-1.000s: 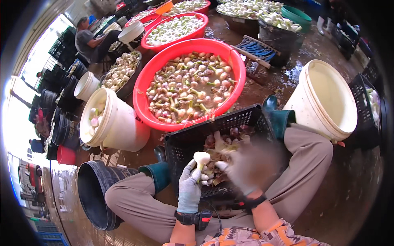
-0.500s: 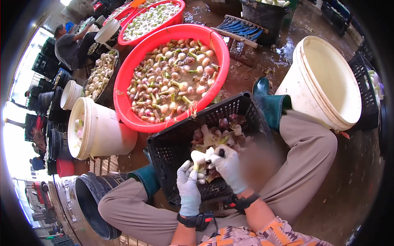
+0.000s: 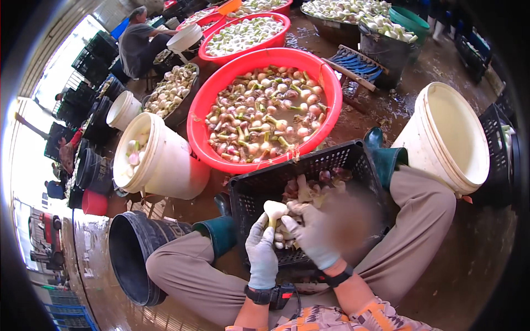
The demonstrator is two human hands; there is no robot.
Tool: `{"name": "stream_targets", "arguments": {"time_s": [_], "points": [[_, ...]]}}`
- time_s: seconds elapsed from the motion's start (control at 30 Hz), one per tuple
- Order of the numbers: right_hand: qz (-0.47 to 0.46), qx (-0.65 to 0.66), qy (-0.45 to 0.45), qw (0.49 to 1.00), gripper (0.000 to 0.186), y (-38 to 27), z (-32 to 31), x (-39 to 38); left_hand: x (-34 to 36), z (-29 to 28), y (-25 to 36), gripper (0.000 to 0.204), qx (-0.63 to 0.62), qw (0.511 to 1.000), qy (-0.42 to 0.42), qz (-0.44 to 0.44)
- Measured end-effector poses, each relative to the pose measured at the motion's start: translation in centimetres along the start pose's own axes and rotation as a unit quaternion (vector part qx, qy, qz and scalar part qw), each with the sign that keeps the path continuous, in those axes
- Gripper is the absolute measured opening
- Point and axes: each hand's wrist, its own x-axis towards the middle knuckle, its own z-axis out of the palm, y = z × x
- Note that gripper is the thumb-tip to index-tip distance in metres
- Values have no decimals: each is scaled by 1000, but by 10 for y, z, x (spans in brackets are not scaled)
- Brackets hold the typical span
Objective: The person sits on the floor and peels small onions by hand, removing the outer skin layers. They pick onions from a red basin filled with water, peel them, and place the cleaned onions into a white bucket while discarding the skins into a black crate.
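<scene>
My left hand [image 3: 259,248], in a pale glove, grips a peeled white garlic bulb [image 3: 275,210] by its greenish stem, bulb upward. My gloved right hand [image 3: 312,234] is right beside it, fingers curled against the bulb and stem; what they pinch is hard to make out. Both are over a black perforated crate [image 3: 248,185] holding purplish skins and stalk scraps [image 3: 309,187]. A blurred brown patch hides the area just right of my right hand.
A red tub [image 3: 196,127] of soaking unpeeled bulbs is behind the crate. White buckets [image 3: 182,171] [image 3: 408,149] flank it, with a dark bucket [image 3: 127,259] at lower left. A blue rake-like item [image 3: 353,63] lies behind. A seated co-worker [image 3: 135,44] is at back left, among many tubs and crates.
My right hand moved in to the bulb by half a second ago and remains at it, its fingers shifted slightly. The head view has swung, shifting the surroundings in frame.
</scene>
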Motion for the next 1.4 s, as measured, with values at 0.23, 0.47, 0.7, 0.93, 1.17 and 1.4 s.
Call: {"name": "stream_targets", "arguments": {"time_s": [0.23, 0.47, 0.7, 0.93, 1.17, 1.4], "points": [[88, 31, 62, 994, 6, 25, -7, 19, 2, 12, -13, 37, -4, 999, -19, -51], [40, -58, -3, 998, 18, 35, -10, 8, 14, 28, -28, 33, 16, 999, 30, -41], [144, -35, 19, 989, 11, 40, 10, 0, 9, 14, -69, 45, 98, 993, 65, -11], [235, 180, 82, 952, 8, 42, -2, 22, 4, 9, -24, 40, -101, 987, -21, -127], [78, -98, 67, 990, 28, 85, 1, -2, -15, -37, 13, 41, -389, 907, -141, -80], [206, 59, 39, 976, 27, 56, -9, 4, 67, -64, 170, 28, -215, 963, -29, 163]]}}
